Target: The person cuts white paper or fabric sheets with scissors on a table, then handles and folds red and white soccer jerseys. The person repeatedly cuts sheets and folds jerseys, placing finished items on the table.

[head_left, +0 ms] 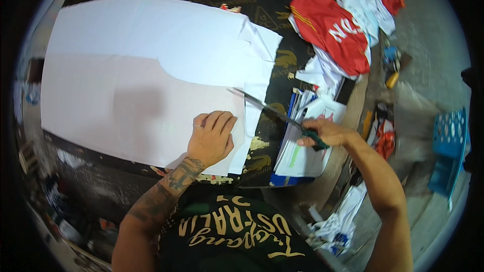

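Note:
White fabric (201, 30) is spread over the dark table, with a pale pinkish pattern sheet (91, 95) lying on its near part. The sheet has a curved upper edge. My left hand (213, 133) rests palm down on the sheet near its right end, fingers slightly bent and holding nothing; a ring shows on one finger. In my right hand (322, 133) is a pair of scissors (275, 111) with dark green handles. Their long blades point up and left, and the tips lie over the sheet's right edge. Whether the blades touch the fabric, I cannot tell.
Right of the fabric, papers (302, 163) and a blue folder (290, 180) lie under my right hand. Red and white garments (330, 30) are heaped at the far right. A blue plastic basket (448, 133) stands off the table, with more cloth (348, 216) lower right.

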Motion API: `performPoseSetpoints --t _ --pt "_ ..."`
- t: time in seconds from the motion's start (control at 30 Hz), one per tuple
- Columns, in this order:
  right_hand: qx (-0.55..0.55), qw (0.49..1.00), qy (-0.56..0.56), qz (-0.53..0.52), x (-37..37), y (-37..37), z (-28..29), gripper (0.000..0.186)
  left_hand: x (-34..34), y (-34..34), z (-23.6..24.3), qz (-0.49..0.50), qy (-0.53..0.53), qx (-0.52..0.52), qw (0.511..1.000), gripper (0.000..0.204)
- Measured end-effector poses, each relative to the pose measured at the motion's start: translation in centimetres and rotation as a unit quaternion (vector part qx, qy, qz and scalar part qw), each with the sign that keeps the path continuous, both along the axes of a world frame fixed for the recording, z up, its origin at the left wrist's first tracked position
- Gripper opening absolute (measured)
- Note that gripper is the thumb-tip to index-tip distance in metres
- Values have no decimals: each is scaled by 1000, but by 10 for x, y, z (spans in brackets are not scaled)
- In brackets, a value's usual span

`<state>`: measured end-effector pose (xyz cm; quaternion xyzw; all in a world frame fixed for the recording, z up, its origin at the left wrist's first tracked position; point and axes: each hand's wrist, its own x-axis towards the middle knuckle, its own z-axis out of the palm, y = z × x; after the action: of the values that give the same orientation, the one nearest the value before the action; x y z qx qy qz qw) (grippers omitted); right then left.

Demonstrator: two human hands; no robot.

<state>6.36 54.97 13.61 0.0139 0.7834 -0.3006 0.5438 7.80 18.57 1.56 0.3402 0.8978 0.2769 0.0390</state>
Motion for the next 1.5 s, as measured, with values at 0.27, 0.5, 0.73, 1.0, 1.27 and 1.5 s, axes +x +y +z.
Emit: performPoseSetpoints --t 0.27,0.5,0.73,1.0,1.27,1.5 --pt "19 976 39 214 -110 4 -26 68 6 0 -8 7 26 -22 999 50" --pt "70 973 -3 218 -110 -9 -30 69 5 -1 -8 8 30 -19 999 48" --pt "76 972 24 220 -113 -50 -39 65 4 -1 -8 13 39 -20 999 48" --pt "68 984 39 161 -104 -96 -44 70 4 -6 -12 10 54 -4 998 48" --pt "91 988 43 116 -83 -149 -43 82 -15 -40 28 7 -162 180 970 40" --pt "95 995 36 4 -63 -210 -48 75 -48 -158 26 13 -236 107 966 22"
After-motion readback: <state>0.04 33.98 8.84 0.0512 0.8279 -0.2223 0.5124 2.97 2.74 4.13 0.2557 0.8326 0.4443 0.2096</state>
